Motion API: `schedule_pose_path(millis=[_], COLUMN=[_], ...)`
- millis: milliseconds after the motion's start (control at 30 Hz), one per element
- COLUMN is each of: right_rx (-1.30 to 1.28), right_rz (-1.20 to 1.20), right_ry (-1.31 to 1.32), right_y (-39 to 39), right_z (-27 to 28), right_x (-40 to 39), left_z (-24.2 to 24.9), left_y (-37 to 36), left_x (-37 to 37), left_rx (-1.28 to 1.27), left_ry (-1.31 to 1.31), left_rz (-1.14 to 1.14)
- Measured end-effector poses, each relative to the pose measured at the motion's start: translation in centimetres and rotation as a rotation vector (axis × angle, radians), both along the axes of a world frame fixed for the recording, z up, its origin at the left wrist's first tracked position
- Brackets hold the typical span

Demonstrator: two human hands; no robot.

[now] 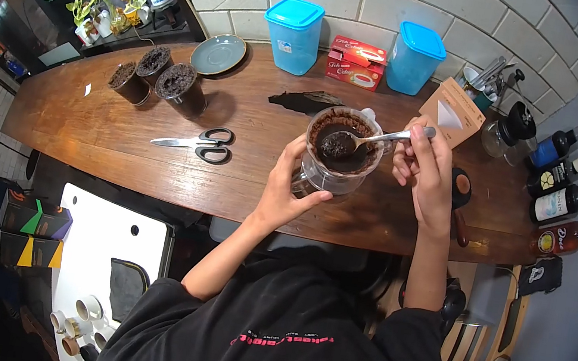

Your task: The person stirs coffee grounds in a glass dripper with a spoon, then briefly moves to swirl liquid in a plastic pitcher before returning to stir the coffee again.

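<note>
A clear glass coffee dripper (311, 171) stands on the counter in front of me, over a glass vessel that is mostly hidden beneath it. Wet dark coffee grounds (340, 145) and liquid fill its inside, and grounds cling around the rim. My left hand (289, 192) is wrapped round the dripper's left side, with the thumb in front. Between the fingers of my right hand (425, 168) is the handle of a metal spoon (391, 135). The spoon's bowl dips into the dripper and carries a heap of dark grounds.
Black-handled scissors (202, 143) lie left of the dripper. Further left stand three glasses (184, 102) topped with dark grounds, and a grey plate (219, 54). Blue-lidded containers (296, 38) flank a red tea box (356, 63) at the back. Several bottles (556, 204) line the right edge.
</note>
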State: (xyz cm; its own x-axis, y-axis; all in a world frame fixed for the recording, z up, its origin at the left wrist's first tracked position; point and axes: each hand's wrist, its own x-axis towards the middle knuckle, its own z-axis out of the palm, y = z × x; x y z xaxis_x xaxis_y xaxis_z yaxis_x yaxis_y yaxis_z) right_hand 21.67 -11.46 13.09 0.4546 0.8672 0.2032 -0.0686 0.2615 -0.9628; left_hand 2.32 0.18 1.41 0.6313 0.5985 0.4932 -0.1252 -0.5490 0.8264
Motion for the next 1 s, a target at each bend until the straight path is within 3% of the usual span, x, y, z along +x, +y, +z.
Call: schedule_pose_path(millis=[200,367,500,567,1000], right_rx=[0.058,0.118,0.131,0.197,0.257], right_rz=[-0.097,-0.248,-0.221,-0.205,-0.136], right_ry=[-0.225,-0.728,-0.769,-0.945,-1.001], right_y=[-0.6,-1.0,-1.3,-1.4,-0.9], right_z=[0.7,1.4,2.8,3.3,5.0], right_x=[-0.3,-0.3,-1.0,-1.1,-1.2], left_z=[0.2,-0.2,0.1,0.1,0.2], left_y=[-0.2,0.1,-0.1,0.0,0.1], left_x=[0.2,0.2,0.2,0.1,0.3], left_rx=[-0.017,0.014,0.013,0.028,0.017], left_ry=[-0.015,-0.004,0.004,-0.002,0.004], left_rz=[0.011,0.040,0.057,0.061,0.033])
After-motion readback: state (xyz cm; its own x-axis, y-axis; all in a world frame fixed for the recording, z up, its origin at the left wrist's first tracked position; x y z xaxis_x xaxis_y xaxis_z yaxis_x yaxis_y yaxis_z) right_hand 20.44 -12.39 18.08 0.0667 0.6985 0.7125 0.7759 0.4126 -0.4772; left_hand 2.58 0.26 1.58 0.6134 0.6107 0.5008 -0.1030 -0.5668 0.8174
